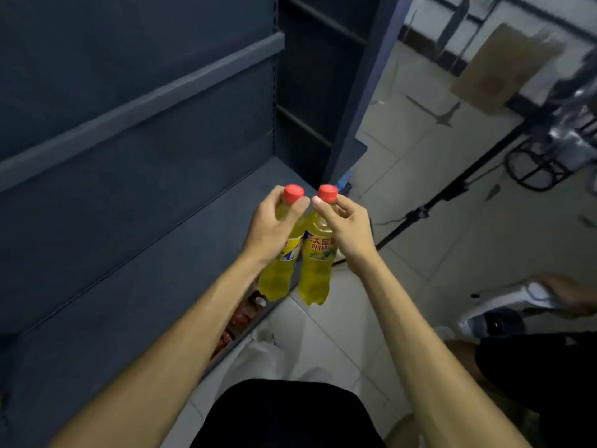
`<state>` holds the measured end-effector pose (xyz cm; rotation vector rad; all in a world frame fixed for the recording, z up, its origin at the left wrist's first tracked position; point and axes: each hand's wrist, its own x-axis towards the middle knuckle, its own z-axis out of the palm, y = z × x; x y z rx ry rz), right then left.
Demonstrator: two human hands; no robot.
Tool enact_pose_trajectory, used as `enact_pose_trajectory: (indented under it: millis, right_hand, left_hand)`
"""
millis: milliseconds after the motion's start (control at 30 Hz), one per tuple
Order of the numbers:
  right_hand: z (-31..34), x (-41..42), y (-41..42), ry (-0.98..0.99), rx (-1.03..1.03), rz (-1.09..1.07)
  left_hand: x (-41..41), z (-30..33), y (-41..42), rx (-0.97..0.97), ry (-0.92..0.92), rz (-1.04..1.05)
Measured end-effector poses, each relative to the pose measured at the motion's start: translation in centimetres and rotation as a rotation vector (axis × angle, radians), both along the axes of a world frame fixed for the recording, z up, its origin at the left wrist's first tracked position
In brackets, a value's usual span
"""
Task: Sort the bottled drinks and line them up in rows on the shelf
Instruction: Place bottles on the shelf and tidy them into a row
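Observation:
I hold two yellow drink bottles with red caps side by side in the air, just past the front edge of a dark blue shelf board [135, 286]. My left hand [271, 227] grips the left bottle [277, 276] round its neck and shoulder. My right hand [347, 231] grips the right bottle [315, 276], labelled DAYAO, near its neck. Both bottles hang upright, their bases over the tiled floor. The two caps are level and almost touch.
Below the shelf board, a lower level shows several red-labelled bottles [242, 318]. A second shelf bay [307, 92] stands further back. A black tripod leg [452, 189] crosses the tiled floor at right. Another person's arm and dark clothing [549, 367] are at the right edge.

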<state>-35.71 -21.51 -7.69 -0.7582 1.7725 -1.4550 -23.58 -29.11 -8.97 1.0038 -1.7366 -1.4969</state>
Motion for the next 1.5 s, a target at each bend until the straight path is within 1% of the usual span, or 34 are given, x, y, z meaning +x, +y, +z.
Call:
enact_pose_trajectory:
  millis: [67,133,233,333,433,467,533,600,700,767,833,900,1067,1133,1267,1333,1433,1500]
  right_hand:
    - [-0.3,-1.8,-2.0,-0.001,-0.006,0.026]
    - [-0.7,-3.2,-3.7,0.027,0.004,0.039]
    - [-1.5,-4.8,-6.7,0.179,-0.007,0.059]
    - [-2.5,-6.3,-10.2,0.302,0.049,0.064]
    - [-3.8,-8.1,-13.9,0.285,0.108,0.118]
    - [-4.1,-8.7,-15.3,0.290,0.108,0.151]
    - [-5.0,-9.5,-17.7,0.321,0.092,0.201]
    - [-5.8,-9.6,-19.6,0.338,0.099,0.235]
    - [-7.3,-9.7,-22.5,0.359,0.116,0.288]
    - [-8.5,-10.0,-24.8,0.433,0.138,0.335]
    - [-9.5,-10.2,-27.0,0.487,0.166,0.340]
    - [-9.8,-10.2,-28.8,0.498,0.199,0.330]
    - [-9.8,-11.0,-31.6,0.522,0.176,0.403]
    - [-9.7,-11.1,-32.3,0.536,0.187,0.414]
    - [-9.6,-11.6,-33.7,0.619,0.311,0.519]
    - [-9.3,-11.8,-33.9,0.621,0.328,0.563]
    - [-9.2,-11.7,-33.8,0.607,0.293,0.533]
    - [-9.2,-11.4,-33.5,0.578,0.262,0.513]
  left_hand:
    - [-1.3,0.0,-2.1,-0.031,-0.035,-0.010]
    - [-2.1,-0.3,-3.7,-0.025,-0.038,0.041]
    - [-3.0,-1.4,-5.8,0.018,-0.023,0.200]
    - [-4.1,-2.7,-7.7,0.036,-0.053,0.326]
    - [-5.5,-4.2,-9.5,0.006,-0.104,0.458]
    - [-6.0,-4.7,-9.8,-0.033,-0.141,0.511]
    - [-7.2,-5.6,-10.7,-0.095,-0.236,0.549]
    - [-7.8,-6.4,-12.1,-0.069,-0.276,0.603]
    - [-8.2,-7.7,-15.1,0.038,-0.266,0.684]
    - [-8.4,-8.7,-16.8,0.096,-0.275,0.716]
    - [-8.7,-9.3,-18.5,0.114,-0.280,0.720]
    - [-9.0,-9.7,-19.9,0.121,-0.265,0.737]
    - [-10.2,-9.6,-22.4,0.084,-0.209,0.767]
    - [-10.6,-9.9,-22.7,0.079,-0.197,0.750]
    - [-11.0,-10.3,-22.9,0.066,-0.194,0.695]
    - [-11.1,-10.0,-23.5,0.055,-0.185,0.743]
    - [-11.1,-9.5,-25.0,0.076,-0.176,0.842]
    - [-11.0,-9.5,-25.4,0.081,-0.179,0.862]
